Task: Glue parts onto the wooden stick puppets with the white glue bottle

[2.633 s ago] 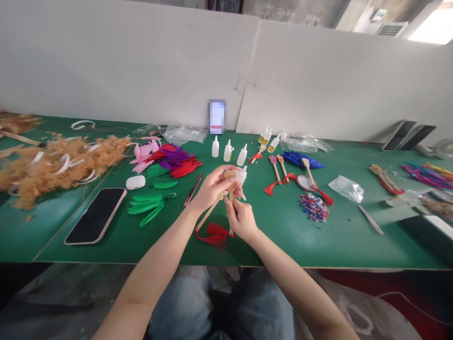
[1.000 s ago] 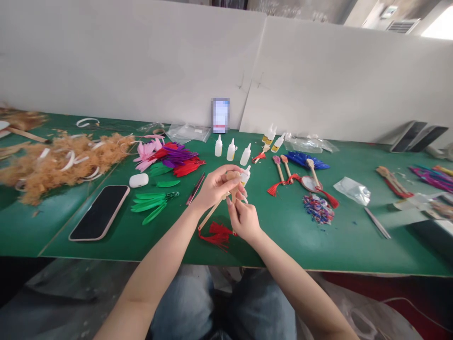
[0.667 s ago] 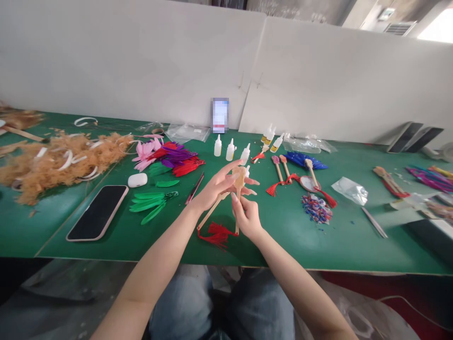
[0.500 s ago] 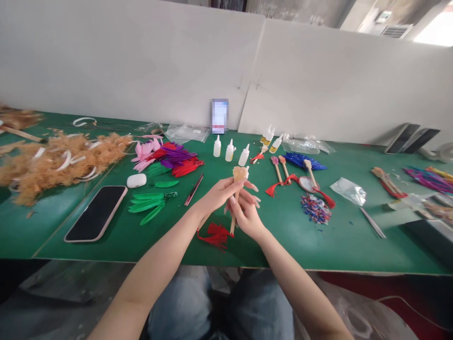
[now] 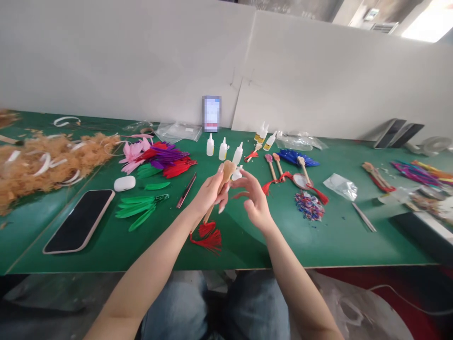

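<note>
My left hand (image 5: 209, 190) is wrapped round a wooden stick with a tan, rounded head (image 5: 229, 170). Red tassels (image 5: 211, 237) hang below that hand over the green table. To the right, my right hand (image 5: 255, 200) has its fingers apart and bent, near a small white item (image 5: 237, 173) beside the stick's head; whether the fingertips touch it is unclear. Just beyond the hands stand white dropper bottles (image 5: 238, 153). Left of my left hand lie tweezers (image 5: 186, 190) and green feathers (image 5: 136, 208).
A phone (image 5: 79, 221) and white case (image 5: 124, 183) lie left, near tan fluffy trim (image 5: 46, 165). Right are tasselled sticks (image 5: 271, 166), colourful bits (image 5: 309, 206), blue feathers (image 5: 299, 158) and a dark box (image 5: 421, 231). A lit phone (image 5: 212, 114) leans on the board.
My right hand has let go of the stick and moved up and right, its fingers spreading. The stick's head has tilted in my left hand. The whole view has shifted slightly.
</note>
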A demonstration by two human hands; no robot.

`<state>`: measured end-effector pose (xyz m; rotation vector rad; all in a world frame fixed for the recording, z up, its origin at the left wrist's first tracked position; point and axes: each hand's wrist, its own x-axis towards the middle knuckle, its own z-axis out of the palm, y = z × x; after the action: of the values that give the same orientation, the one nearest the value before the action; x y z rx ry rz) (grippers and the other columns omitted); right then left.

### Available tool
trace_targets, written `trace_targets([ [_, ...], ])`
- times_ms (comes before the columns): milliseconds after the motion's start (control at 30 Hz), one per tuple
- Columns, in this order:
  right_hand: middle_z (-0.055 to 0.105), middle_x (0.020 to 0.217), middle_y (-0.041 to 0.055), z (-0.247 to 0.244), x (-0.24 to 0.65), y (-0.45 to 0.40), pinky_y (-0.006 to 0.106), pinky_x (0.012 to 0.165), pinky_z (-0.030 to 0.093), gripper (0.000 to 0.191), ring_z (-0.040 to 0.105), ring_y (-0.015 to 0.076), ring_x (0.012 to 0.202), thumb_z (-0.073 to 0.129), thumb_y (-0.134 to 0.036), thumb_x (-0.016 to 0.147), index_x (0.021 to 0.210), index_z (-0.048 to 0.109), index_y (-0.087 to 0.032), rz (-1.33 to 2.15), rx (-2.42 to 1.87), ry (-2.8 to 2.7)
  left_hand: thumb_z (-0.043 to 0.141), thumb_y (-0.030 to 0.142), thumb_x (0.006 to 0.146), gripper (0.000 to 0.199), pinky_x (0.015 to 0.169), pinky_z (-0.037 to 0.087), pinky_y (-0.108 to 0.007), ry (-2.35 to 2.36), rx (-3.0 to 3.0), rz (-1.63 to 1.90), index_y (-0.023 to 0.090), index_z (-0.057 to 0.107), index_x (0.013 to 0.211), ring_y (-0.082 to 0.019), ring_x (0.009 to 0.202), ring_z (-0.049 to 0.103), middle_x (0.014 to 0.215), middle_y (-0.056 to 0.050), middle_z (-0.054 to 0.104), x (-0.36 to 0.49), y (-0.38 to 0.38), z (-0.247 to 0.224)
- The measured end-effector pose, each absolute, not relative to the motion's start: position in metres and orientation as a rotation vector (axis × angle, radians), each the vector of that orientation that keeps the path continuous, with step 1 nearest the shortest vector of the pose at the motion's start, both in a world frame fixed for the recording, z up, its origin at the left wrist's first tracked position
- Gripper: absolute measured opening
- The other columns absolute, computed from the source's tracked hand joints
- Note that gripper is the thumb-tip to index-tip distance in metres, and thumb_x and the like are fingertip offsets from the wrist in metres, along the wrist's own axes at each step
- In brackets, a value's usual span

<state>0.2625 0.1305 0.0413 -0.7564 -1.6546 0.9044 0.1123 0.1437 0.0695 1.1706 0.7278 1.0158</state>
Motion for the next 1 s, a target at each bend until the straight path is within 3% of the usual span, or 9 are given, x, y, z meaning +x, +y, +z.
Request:
trace_targets([
  [167, 0.05, 0.129, 0.011, 0.042, 0.259, 0.131, 0.033, 0.079, 0.056, 0.076, 0.056, 0.0223, 0.11, 0.066, -0.042, 0.078, 0.142, 0.025, -0.031, 0.819, -0.841, -1.614, 0.024, 0.074, 0.081, 0.062, 0.033, 0.019, -0.018, 0.695, 1.126, 0.866, 0.018, 0.044, 0.067, -0.003, 0.032, 0.023, 0.043, 0.007, 0.032, 0.12, 0.145, 0.058],
  [333, 0.051, 0.131, 0.0081, 0.044, 0.259, 0.129, 0.034, 0.088, 0.054, 0.057, 0.054, 0.0212, 0.115, 0.057, -0.028, 0.086, 0.139, 0.035, -0.029, 0.779, -0.843, -1.646, 0.02, 0.074, 0.081, 0.063, 0.034, 0.025, -0.02, 0.753, 1.147, 0.718, 0.019, 0.043, 0.062, -0.007, 0.032, 0.031, 0.04, 0.005, 0.033, 0.124, 0.141, 0.049],
  [567, 0.055, 0.129, 0.0057, 0.043, 0.264, 0.132, 0.036, 0.094, 0.051, 0.052, 0.056, 0.0199, 0.113, 0.055, -0.023, 0.087, 0.137, 0.041, -0.028, 0.81, -0.858, -1.639, 0.013, 0.078, 0.077, 0.07, 0.033, 0.015, -0.02, 0.775, 1.116, 0.627, 0.019, 0.039, 0.051, -0.004, 0.03, 0.019, 0.037, 0.005, 0.026, 0.123, 0.141, 0.052],
  [767, 0.06, 0.123, 0.0057, 0.044, 0.264, 0.132, 0.036, 0.096, 0.05, 0.051, 0.06, 0.0189, 0.108, 0.056, -0.023, 0.086, 0.136, 0.044, -0.026, 0.937, -0.826, -1.562, 0.009, 0.083, 0.071, 0.074, 0.032, 0.011, -0.022, 0.808, 1.114, 0.521, 0.019, 0.034, 0.044, -0.004, 0.03, 0.018, 0.034, 0.004, 0.022, 0.124, 0.142, 0.057],
  [1000, 0.062, 0.121, 0.0052, 0.044, 0.269, 0.135, 0.035, 0.096, 0.049, 0.049, 0.06, 0.0183, 0.107, 0.055, -0.025, 0.087, 0.135, 0.046, -0.027, 0.984, -0.868, -1.588, 0.001, 0.078, 0.076, 0.073, 0.034, 0.008, -0.021, 0.756, 1.028, 0.478, 0.018, 0.034, 0.047, -0.004, 0.031, 0.013, 0.037, 0.006, 0.019, 0.124, 0.14, 0.061],
])
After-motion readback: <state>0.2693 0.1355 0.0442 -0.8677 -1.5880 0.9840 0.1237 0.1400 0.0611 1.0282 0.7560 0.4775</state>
